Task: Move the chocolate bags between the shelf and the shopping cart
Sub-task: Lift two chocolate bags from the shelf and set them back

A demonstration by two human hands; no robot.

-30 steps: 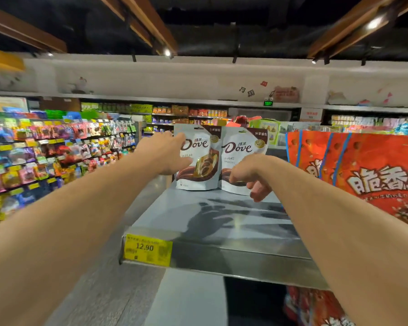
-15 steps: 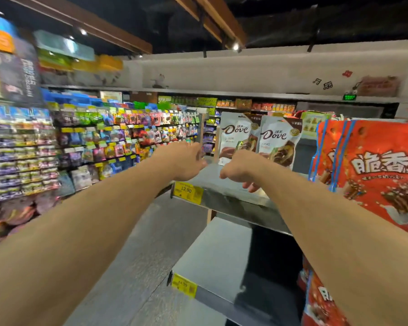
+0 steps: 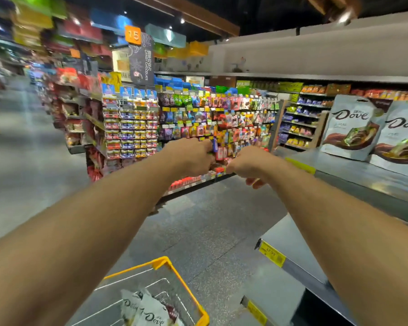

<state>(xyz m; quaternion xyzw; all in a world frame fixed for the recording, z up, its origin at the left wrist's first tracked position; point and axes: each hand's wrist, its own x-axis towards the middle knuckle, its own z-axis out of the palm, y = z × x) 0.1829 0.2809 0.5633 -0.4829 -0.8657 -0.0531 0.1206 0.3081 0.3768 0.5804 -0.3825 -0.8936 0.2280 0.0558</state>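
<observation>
Two white Dove chocolate bags (image 3: pixel 349 130) stand upright side by side on the grey metal shelf (image 3: pixel 363 175) at the right. More Dove bags (image 3: pixel 149 311) lie in the yellow-rimmed wire shopping cart (image 3: pixel 174 274) at the bottom. My left hand (image 3: pixel 191 156) and my right hand (image 3: pixel 250 163) are stretched out over the aisle, left of the shelf and well apart from the shelf bags. Both have curled fingers and hold nothing.
A rack of hanging candy packs (image 3: pixel 198 123) faces me across the grey aisle floor (image 3: pixel 210 220). Lower shelf edges with yellow price tags (image 3: pixel 271 254) jut out at the right. A "15 candy chocolate" sign (image 3: pixel 140 60) hangs above.
My view has swung left and down, bringing the cart into sight. Both hands have come away from the two shelf bags, which stay standing on the shelf.
</observation>
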